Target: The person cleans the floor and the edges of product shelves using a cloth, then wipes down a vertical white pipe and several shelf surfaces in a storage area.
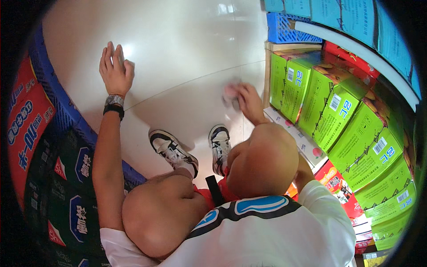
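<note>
Low between dark cartons (64, 191) on the left and lime-green cartons (316, 100) on the right, squatting on the pale floor (178, 35) in black-and-white shoes (171, 149), with both hands out in front! Open at the left hand (116, 73), fingers spread and gripping nothing, well ahead of the shoes; can't tell whether touching the floor or just above it. Across to the right hand (250, 102), partly curled, with a pinkish blur (230, 91) at the fingertips, too smeared to tell whether gripping something small or just showing bare fingers. Watch out: could lose anything pinched there through a loose grip, and send it skidding over that glossy floor. Could clip the white carton (300, 140) near the right wrist by swinging back too wide. Could scrape the wristwatch (114, 100) on the blue plastic platform (73, 113) by straying left. And could topple forward, by stretching too far from so deep a squat!
</note>
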Motion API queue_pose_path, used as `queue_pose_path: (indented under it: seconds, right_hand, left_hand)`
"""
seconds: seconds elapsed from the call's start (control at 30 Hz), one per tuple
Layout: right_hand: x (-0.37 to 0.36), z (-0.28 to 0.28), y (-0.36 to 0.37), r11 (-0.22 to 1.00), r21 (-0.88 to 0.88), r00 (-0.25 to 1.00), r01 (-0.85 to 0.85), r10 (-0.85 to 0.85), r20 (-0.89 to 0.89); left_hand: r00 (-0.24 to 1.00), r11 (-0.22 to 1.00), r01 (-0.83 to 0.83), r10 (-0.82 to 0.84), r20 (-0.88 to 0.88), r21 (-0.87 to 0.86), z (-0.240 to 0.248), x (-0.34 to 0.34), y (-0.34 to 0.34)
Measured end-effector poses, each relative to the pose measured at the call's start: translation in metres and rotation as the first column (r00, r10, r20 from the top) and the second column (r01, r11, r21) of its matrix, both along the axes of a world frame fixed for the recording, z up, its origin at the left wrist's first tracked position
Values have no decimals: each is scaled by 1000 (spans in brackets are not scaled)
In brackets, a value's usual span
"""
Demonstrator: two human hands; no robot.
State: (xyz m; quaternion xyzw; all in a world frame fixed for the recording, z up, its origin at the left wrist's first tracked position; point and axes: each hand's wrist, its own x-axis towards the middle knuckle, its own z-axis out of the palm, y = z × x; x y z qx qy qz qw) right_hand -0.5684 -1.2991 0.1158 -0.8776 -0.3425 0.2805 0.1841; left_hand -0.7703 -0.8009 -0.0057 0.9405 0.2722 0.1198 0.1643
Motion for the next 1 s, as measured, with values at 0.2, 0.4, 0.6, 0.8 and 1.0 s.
queue_pose_path:
  seconds: [0.2,0.4,0.6,0.8,1.0]
  right_hand:
    - [71,-36,142,980,111,979,-165,149,141]
    - [-52,-45,-59,998,-17,997,-60,61,54]
    - [-65,-28,-127,952,-195,936,-238,170,-308]
    - [23,-28,5,933,-95,904,-346,304,-301]
    - [25,-10,114,946,150,939,-289,250,235]
  left_hand:
    - [1000,1000,15,-15,-23,2,-10,-10,7]
    - [998,1000,14,-13,55,-16,-7,7,5]
    - [999,1000,9,-8,48,-29,-7,-7,5]
    - [996,992,32,-22,85,-120,27,-16,-1]
    - [994,914,-74,34,-105,-399,88,-85,-60]
